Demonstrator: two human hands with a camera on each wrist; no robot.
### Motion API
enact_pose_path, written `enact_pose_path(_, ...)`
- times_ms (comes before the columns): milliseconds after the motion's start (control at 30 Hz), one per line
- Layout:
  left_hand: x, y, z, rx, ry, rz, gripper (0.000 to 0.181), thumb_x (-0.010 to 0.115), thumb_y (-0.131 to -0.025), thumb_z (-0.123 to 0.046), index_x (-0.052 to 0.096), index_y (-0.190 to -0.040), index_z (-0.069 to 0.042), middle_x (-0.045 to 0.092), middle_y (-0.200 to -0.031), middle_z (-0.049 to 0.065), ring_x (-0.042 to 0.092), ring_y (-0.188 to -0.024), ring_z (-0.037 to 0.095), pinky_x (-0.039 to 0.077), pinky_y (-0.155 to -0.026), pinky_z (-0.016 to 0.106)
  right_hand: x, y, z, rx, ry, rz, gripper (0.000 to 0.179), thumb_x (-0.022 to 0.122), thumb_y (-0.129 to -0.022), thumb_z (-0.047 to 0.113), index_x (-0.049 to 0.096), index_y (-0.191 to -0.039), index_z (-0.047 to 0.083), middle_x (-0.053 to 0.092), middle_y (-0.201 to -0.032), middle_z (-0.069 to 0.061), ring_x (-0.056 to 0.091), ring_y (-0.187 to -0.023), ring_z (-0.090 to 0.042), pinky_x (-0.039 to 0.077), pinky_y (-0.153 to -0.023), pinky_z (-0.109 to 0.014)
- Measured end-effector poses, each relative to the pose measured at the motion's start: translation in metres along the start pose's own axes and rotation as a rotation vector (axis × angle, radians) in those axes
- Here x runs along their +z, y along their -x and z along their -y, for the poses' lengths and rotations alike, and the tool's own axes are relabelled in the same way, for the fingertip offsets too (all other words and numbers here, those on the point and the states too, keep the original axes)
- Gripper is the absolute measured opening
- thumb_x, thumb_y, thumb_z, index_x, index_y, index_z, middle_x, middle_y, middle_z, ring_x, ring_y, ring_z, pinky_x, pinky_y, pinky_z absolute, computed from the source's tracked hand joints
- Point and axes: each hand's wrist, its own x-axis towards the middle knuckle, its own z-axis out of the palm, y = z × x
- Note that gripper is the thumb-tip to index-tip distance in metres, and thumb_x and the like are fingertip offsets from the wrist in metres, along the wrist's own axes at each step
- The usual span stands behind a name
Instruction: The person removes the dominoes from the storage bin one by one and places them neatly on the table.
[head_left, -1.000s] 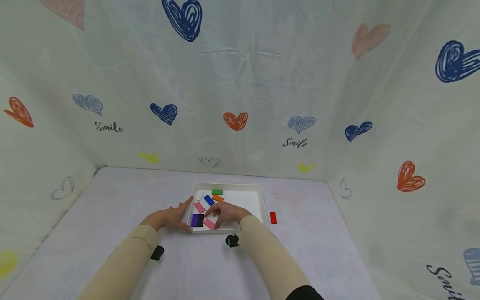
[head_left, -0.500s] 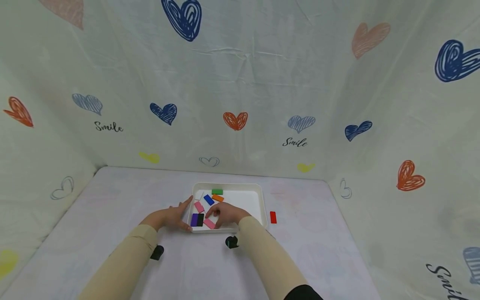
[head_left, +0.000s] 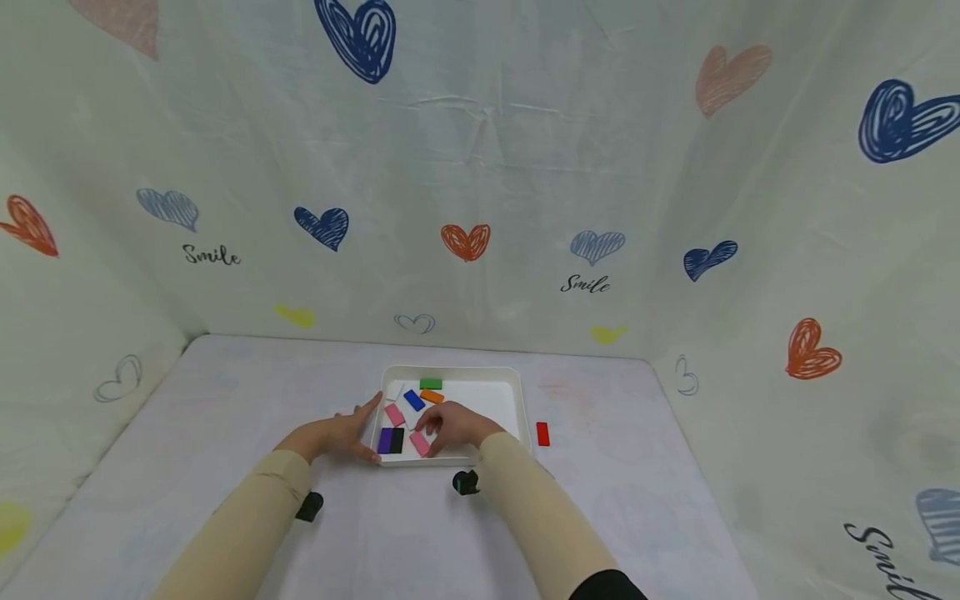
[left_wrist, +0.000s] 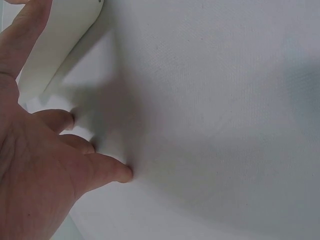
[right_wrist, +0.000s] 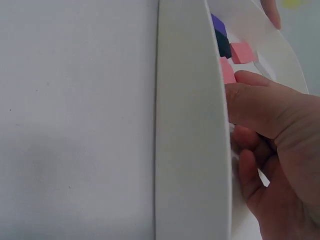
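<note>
My right hand (head_left: 455, 425) reaches into a white tray (head_left: 487, 396) and pinches a pink block (head_left: 419, 443) between thumb and forefinger near the front wall. In the right wrist view the thumb partly covers that pink block (right_wrist: 226, 71). Purple (head_left: 384, 440) and black (head_left: 397, 440) blocks lie side by side in the front left corner. My left hand (head_left: 337, 435) touches the tray's left side with spread fingers, thumb by the front corner. Its other fingertips rest on the table in the left wrist view, beside the tray wall (left_wrist: 65, 45).
Further back in the tray lie another pink block (head_left: 394, 414), a blue block (head_left: 414, 400), an orange block (head_left: 432, 397), a green block (head_left: 431, 383) and a white piece (head_left: 395, 392). A red block (head_left: 542, 433) is on the table right of the tray.
The pink block at my right fingers has turned and shifted slightly away from the front wall. My left hand keeps its place on the tray, and the head view has shifted slightly.
</note>
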Motion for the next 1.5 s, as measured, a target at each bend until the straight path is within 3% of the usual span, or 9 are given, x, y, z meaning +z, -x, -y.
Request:
enact_pose_path(333, 0.000, 0.003, -0.002, 0.003, -0.014, -0.003, 0.116, 0.082, -0.078, -0.037, 0.001, -0.156, -0.008, 0.008, -0.154, 0.036, 0.006, -0.135, 0.063, 0.011, -0.105, 0.075, -0.017, 0.010, 0.003, -0.034, -0.058, -0.001, 0.035, 0.083, -0.077, 0.007, 0.070, -0.108, 0.015, 0.062, -0.087, 0.002, 0.055, -0.079, -0.012, 0.050, -0.072, -0.021)
enact_pose_path(767, 0.001, 0.000, 0.002, 0.004, -0.017, -0.002, 0.117, 0.082, -0.077, -0.039, 0.001, -0.156, -0.009, 0.008, -0.154, 0.035, 0.006, -0.136, 0.062, 0.009, -0.105, 0.074, -0.040, 0.037, 0.002, -0.031, -0.037, -0.014, 0.037, 0.082, -0.078, 0.004, 0.068, -0.111, 0.014, 0.064, -0.092, 0.001, 0.059, -0.082, -0.013, 0.052, -0.073, -0.023)
enact_pose_path(1033, -0.001, 0.003, -0.001, 0.019, 0.000, 0.007, 0.118, 0.083, -0.076, -0.037, 0.000, -0.156, -0.007, 0.006, -0.154, 0.036, 0.004, -0.135, 0.063, 0.007, -0.105, 0.074, -0.055, 0.051, -0.012, -0.015, -0.042, -0.006, 0.037, 0.082, -0.078, 0.006, 0.067, -0.111, 0.013, 0.065, -0.091, 0.003, 0.061, -0.082, -0.013, 0.054, -0.072, -0.025)
enact_pose_path(1500, -0.001, 0.004, -0.002, 0.007, 0.001, 0.011, 0.118, 0.082, -0.077, -0.039, 0.000, -0.156, -0.008, 0.006, -0.154, 0.035, 0.003, -0.136, 0.062, 0.006, -0.105, 0.074, -0.083, 0.082, -0.045, 0.004, -0.064, -0.068, 0.039, 0.082, -0.076, 0.002, 0.065, -0.110, 0.010, 0.064, -0.090, 0.001, 0.060, -0.082, -0.015, 0.054, -0.073, -0.027)
